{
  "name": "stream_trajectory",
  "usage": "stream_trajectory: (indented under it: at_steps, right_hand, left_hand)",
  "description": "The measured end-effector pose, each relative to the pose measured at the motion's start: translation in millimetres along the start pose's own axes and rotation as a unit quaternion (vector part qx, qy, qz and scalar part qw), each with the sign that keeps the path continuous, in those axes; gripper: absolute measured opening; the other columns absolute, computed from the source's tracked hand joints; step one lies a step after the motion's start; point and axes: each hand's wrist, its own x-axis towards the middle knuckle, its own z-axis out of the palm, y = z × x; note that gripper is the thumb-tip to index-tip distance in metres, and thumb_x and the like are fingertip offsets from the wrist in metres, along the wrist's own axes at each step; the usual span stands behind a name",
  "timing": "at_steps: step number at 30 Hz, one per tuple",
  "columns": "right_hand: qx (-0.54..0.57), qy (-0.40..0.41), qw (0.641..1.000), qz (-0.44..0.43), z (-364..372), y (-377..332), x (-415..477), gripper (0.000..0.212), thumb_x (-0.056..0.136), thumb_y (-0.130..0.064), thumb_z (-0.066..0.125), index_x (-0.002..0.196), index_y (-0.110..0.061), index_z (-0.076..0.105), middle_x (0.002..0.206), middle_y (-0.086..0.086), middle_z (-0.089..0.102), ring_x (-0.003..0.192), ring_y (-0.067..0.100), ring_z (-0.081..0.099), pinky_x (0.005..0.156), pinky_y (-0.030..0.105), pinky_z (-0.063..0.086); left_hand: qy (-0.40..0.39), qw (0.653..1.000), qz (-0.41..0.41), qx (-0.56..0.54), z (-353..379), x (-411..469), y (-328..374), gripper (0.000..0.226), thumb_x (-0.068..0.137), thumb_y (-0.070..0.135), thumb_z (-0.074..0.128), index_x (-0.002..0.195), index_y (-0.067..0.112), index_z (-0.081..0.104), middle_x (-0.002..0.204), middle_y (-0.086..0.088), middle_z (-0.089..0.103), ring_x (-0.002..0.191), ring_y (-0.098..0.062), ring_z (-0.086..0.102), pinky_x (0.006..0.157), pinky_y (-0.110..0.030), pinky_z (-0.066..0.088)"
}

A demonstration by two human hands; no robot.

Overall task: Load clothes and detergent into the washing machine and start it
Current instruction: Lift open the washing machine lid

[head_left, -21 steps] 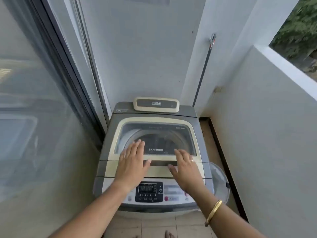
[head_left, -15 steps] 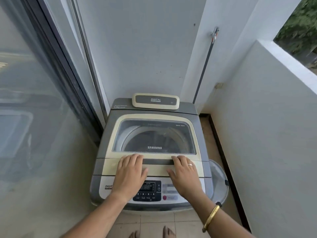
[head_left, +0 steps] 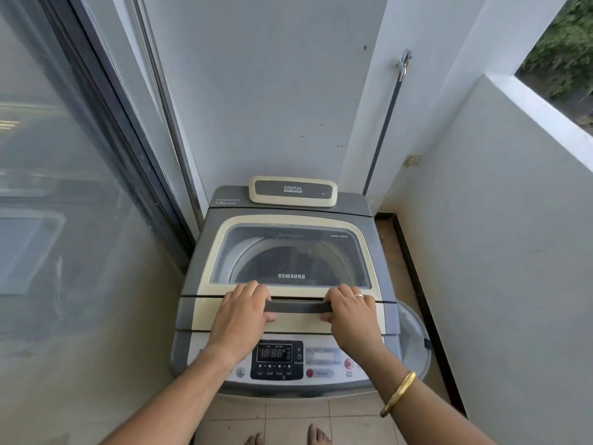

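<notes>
1 washing machine (head_left: 353, 207), 1 lid (head_left: 290, 221) down | left hand (head_left: 241, 317) curls round handle (head_left: 295, 306) | right hand (head_left: 353, 317) grips handle too

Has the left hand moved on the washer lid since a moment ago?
Yes. The left hand slid back toward the person, off the lid window and onto the grey handle, at its left end.

On the washing machine (head_left: 376, 252), the raised panel (head_left: 292, 188) at the back reads "DIGITAL". The grey top to its left carries "6.2kg". The window (head_left: 244, 248) of the lid (head_left: 288, 220) is printed "Detergent" and, smaller, what looks like "Safety Glass" along its far edge, with "SAMSUNG" near its front edge. The display (head_left: 272, 353) shows "18:88". "Program" stands beside a red button (head_left: 309, 373). Other panel labels are too small to read.
</notes>
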Motion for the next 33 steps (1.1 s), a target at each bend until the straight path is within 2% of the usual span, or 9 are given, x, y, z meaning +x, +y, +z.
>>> stream_trajectory:
  at_steps: [5,9,16,20,26,33]
  right_hand:
    - [0.015,0.069,0.997,-0.006,-53.2,-7.7,-3.8,0.012,0.101,-0.040,0.063,0.109,-0.035,0.057,0.111,-0.014,0.057,0.111,0.017,0.051,0.098,0.041,0.037]
    - [0.012,0.151,0.988,-0.023,-108.2,-13.9,9.8,0.015,0.099,-0.040,0.066,0.111,-0.035,0.059,0.114,-0.012,0.057,0.116,0.017,0.050,0.104,0.042,0.037]
    - [0.006,0.256,0.966,-0.029,-178.5,-24.4,100.1,0.018,0.098,-0.036,0.069,0.114,-0.028,0.064,0.118,-0.005,0.063,0.121,0.023,0.054,0.108,0.045,0.038]
    - [0.000,0.265,0.964,-0.018,-193.0,-26.6,157.6,0.017,0.098,-0.031,0.070,0.113,-0.025,0.067,0.117,-0.002,0.064,0.120,0.025,0.055,0.104,0.045,0.040]
    - [0.018,0.262,0.965,-0.008,-197.3,-28.2,202.7,0.013,0.098,-0.021,0.070,0.111,-0.020,0.070,0.112,0.002,0.064,0.114,0.030,0.056,0.092,0.045,0.051]
    - [0.049,0.257,0.965,-0.001,-195.8,-28.3,211.1,0.017,0.094,-0.014,0.074,0.111,-0.018,0.070,0.111,0.004,0.062,0.114,0.031,0.053,0.092,0.048,0.055]
  left_hand:
    - [0.076,0.996,0.048,-0.011,-45.4,4.2,0.7,0.034,0.094,0.052,0.076,0.115,0.028,0.065,0.114,0.017,0.064,0.108,-0.008,0.058,0.100,-0.029,0.049]
    - [0.157,0.984,0.082,0.011,-92.4,35.1,9.9,0.037,0.090,0.049,0.078,0.113,0.022,0.068,0.112,0.009,0.068,0.107,-0.015,0.062,0.098,-0.036,0.053]
    - [0.216,0.972,0.098,0.002,-155.3,139.7,13.2,0.032,0.094,0.044,0.078,0.111,0.019,0.068,0.112,0.005,0.068,0.108,-0.020,0.061,0.103,-0.040,0.049]
    - [0.217,0.972,0.087,-0.005,-166.2,198.9,6.5,0.028,0.093,0.042,0.081,0.107,0.021,0.067,0.111,0.005,0.067,0.110,-0.022,0.061,0.104,-0.042,0.048]
    - [0.225,0.972,0.061,-0.019,-165.9,238.7,4.8,0.026,0.093,0.036,0.083,0.106,0.019,0.068,0.111,0.001,0.067,0.111,-0.026,0.058,0.101,-0.043,0.046]
    - [0.235,0.971,0.046,-0.009,-161.2,241.2,6.5,0.029,0.093,0.032,0.085,0.112,0.018,0.067,0.115,-0.002,0.065,0.113,-0.029,0.056,0.104,-0.045,0.045]
